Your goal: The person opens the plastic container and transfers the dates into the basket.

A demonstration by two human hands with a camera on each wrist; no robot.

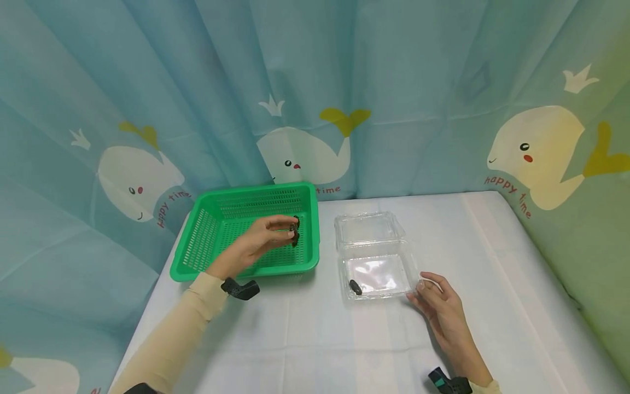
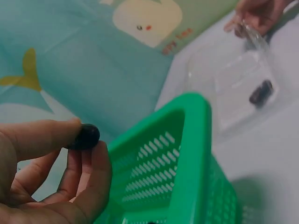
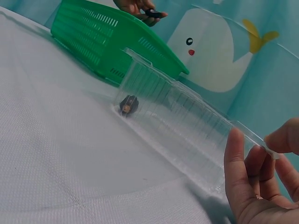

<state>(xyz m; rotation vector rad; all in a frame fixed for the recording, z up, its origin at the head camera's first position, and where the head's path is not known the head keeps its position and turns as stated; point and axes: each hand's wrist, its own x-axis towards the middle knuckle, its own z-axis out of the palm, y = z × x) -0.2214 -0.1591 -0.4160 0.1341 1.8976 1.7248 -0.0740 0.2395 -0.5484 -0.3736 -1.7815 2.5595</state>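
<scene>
Over the right end of the green basket (image 1: 246, 269), my left hand (image 1: 261, 241) pinches a small, glossy, dark oval piece (image 2: 88, 136) between thumb and fingers. The head view shows the dark piece (image 1: 294, 234) at the fingertips, above the basket's perforated floor. My right hand (image 1: 443, 312) grips the near right corner of a clear plastic clamshell box (image 1: 379, 249), thumb and fingers on its rim (image 3: 252, 135). Inside the box's near left corner lies another dark oval piece (image 1: 355, 287). The lid (image 1: 366, 227) is laid back, away from me.
A white cloth (image 1: 315, 339) covers the table under the basket and box. Behind the table hangs a blue curtain (image 1: 408, 109) with printed whales, and a green part of it runs along the right side. The basket's raised rim (image 2: 191, 126) stands beside my left hand.
</scene>
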